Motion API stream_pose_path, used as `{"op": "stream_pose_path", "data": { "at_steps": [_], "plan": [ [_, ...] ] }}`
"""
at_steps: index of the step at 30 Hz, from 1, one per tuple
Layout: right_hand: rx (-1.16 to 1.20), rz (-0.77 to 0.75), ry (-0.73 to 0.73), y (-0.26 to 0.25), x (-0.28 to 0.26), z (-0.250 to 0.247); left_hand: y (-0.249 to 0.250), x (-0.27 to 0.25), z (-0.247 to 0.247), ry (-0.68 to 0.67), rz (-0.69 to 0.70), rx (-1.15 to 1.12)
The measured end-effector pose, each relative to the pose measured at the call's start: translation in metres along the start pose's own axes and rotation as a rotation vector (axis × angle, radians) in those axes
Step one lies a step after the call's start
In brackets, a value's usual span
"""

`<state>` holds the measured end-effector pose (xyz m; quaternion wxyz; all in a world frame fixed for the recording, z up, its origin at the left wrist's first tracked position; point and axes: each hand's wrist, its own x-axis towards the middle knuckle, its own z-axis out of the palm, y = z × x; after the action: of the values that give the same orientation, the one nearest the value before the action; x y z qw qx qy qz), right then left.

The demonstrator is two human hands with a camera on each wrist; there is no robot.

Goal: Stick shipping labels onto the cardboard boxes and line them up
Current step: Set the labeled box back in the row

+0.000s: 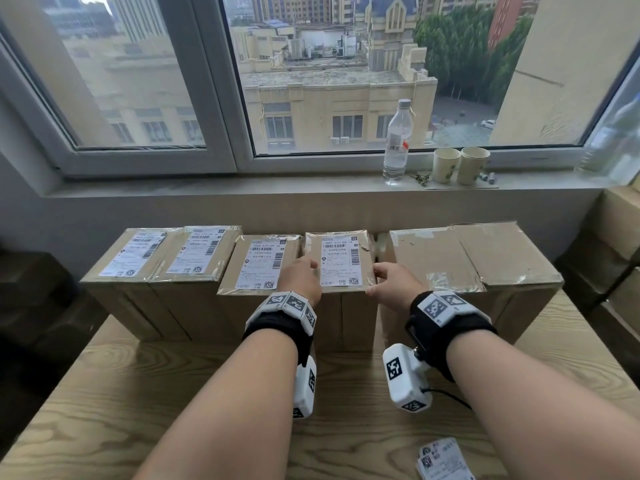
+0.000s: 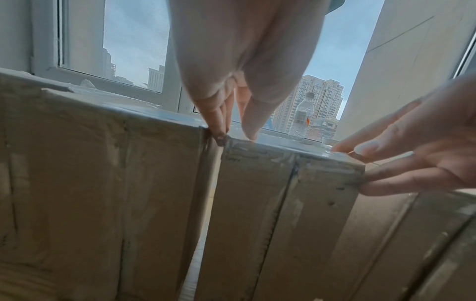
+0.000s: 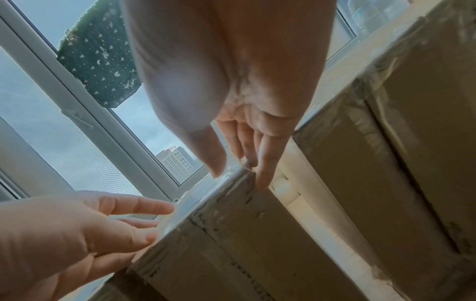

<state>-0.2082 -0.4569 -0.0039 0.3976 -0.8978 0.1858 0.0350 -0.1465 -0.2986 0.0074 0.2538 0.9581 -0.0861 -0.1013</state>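
Several cardboard boxes stand in a row at the far edge of the wooden table (image 1: pixel 173 393). The fourth box (image 1: pixel 346 323) carries a white shipping label (image 1: pixel 341 261). My left hand (image 1: pixel 301 275) touches its near left corner, with straight fingers (image 2: pixel 219 130) in the gap beside the third box (image 1: pixel 239 265). My right hand (image 1: pixel 391 278) touches its near right corner, thumb on the top edge and fingers (image 3: pixel 262 175) down the side. The three boxes to its left also bear labels. The large box (image 1: pixel 467 258) at the right shows none. A stack of loose labels (image 1: pixel 445 459) lies near me.
A water bottle (image 1: pixel 396 143) and two paper cups (image 1: pixel 460 164) stand on the windowsill behind the row. More cardboard (image 1: pixel 620 220) is piled at the right. A dark object (image 1: pixel 34 289) sits left of the table.
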Motion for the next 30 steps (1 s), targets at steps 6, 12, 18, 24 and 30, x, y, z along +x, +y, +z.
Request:
{"op": "stream_pose_path", "data": {
  "at_steps": [6, 12, 18, 24, 30],
  "plan": [
    [-0.011, 0.004, 0.128, 0.001, -0.005, -0.014, 0.022, -0.002, -0.008, 0.054, 0.029, 0.01],
    [-0.037, 0.048, 0.283, 0.014, -0.015, -0.055, 0.062, -0.004, 0.002, 0.029, 0.124, -0.022],
    [-0.052, 0.113, 0.378, 0.041, -0.032, -0.092, 0.107, -0.011, 0.041, -0.003, 0.158, -0.091],
    [-0.082, 0.188, 0.449, 0.071, -0.048, -0.105, 0.121, -0.021, 0.073, -0.029, 0.145, -0.034],
    [-0.102, 0.291, 0.409, 0.091, -0.058, -0.104, 0.105, -0.033, 0.085, -0.104, 0.156, 0.005]
  ]
}}
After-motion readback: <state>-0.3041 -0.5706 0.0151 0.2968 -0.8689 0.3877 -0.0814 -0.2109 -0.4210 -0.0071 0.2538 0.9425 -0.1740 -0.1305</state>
